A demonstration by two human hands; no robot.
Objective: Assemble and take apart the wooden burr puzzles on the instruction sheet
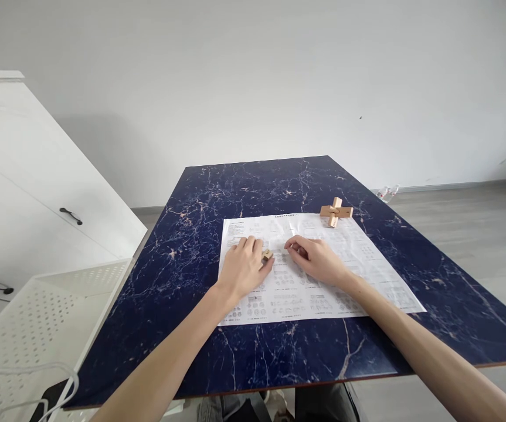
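A printed instruction sheet point(296, 296) with small diagrams lies spread on the dark blue marbled table point(253, 193). Over its left part, my left hand point(243, 268) is closed around a small wooden puzzle piece point(267, 254), which shows between thumb and fingers. The rest of that piece is hidden by the hand. My right hand point(316, 258) rests over the middle of the sheet, fingers curled in, with nothing visible in them. At the sheet's far right corner sits a cross-shaped wooden puzzle point(336, 212) of interlocked bars, apart from both hands.
A white cabinet point(37, 164) with dark handles stands left of the table. Below it is a white perforated surface point(37, 310) with a white cable point(28, 369) at its near end. A pale wall point(253, 76) rises behind the table.
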